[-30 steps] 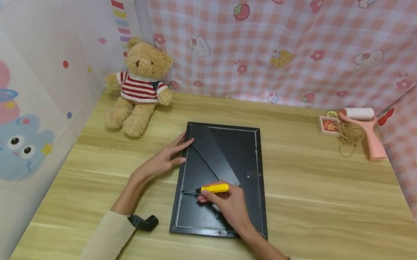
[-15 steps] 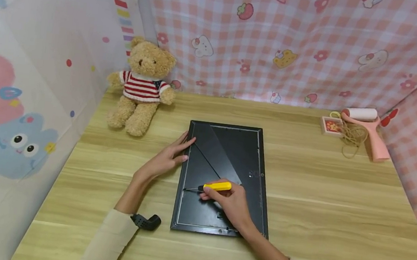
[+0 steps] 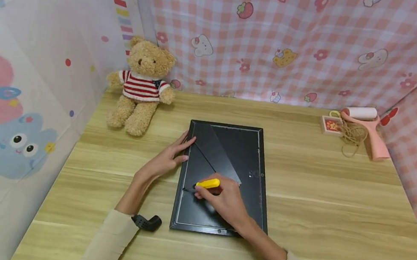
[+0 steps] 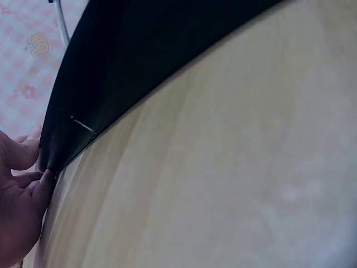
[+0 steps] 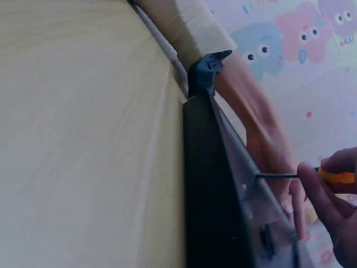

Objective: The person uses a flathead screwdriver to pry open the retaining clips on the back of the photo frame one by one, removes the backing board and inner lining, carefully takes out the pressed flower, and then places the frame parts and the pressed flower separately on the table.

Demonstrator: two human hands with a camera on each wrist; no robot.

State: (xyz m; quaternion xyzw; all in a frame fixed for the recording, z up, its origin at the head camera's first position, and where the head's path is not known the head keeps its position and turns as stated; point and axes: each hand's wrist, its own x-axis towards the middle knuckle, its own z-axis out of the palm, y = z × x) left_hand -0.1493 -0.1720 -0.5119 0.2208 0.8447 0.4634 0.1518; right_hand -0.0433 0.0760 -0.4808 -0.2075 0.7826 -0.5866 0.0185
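A black picture frame (image 3: 230, 141) lies back side up on the wooden table, its folded stand leg slanting across the backing. My left hand (image 3: 164, 159) rests against the frame's left edge with fingers extended, one fingertip over the rim. In the left wrist view, fingers (image 4: 25, 190) press against the frame's side. My right hand (image 3: 225, 200) pinches a screwdriver (image 3: 208, 183) by its yellow handle, above the lower half of the backing. Its tip meets the inner left edge of the frame. In the right wrist view the metal shaft (image 5: 277, 176) reaches across to that rim.
A teddy bear (image 3: 141, 88) in a striped sweater sits at the back left. Toward the back right are a pink roller tool (image 3: 375, 140), a bundle of twine (image 3: 352, 133) and a small box (image 3: 331, 125). Patterned cloth walls stand behind and at both sides.
My right hand has shifted slightly left and away from me, with the screwdriver handle closer to the frame's left edge. The left hand and frame keep their places.
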